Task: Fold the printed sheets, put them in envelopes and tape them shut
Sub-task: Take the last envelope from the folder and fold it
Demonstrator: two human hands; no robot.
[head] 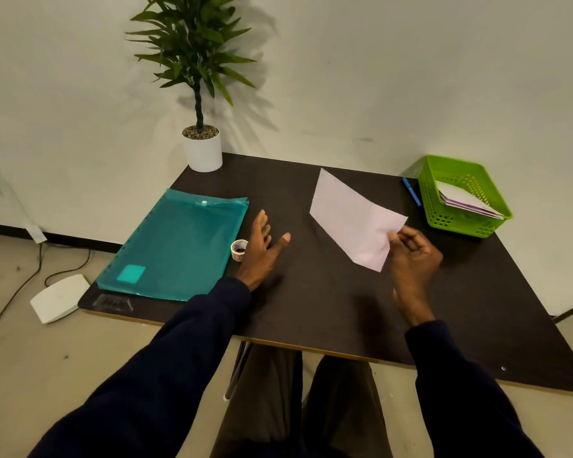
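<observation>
dark table point(311, 309), far edge against the wall, near edge above the knees, left corner jutting out over the floor. open stretch of top between the two hands and on toward the near edge. along the left side, teal folder point(176, 246) lying flat, flap down, its near corner close to the table's left edge; contents not discernible. tape point(239, 249) standing just right of the folder and just beside the left hand point(262, 249), touching or not, cannot tell. left hand low over the top, fingers straight and spread wide, holding nothing. right hand point(411, 256) curled, pinching the near corner of a pale pink paper point(351, 216) between thumb and fingers. paper raised and tilted above the right-centre of the table, far end toward the wall; envelope or folded sheet, cannot tell. at the far right corner, green basket point(460, 173) with latticed walls, near the right edge, holding a small stack of pale papers point(463, 201) leaning toward its right wall. blue pen point(411, 191) flat just left of the basket. white pot point(202, 153) with a plant at the far left corner, by the wall. on the floor left of the table, white box point(60, 297) and a cable point(17, 289).
</observation>
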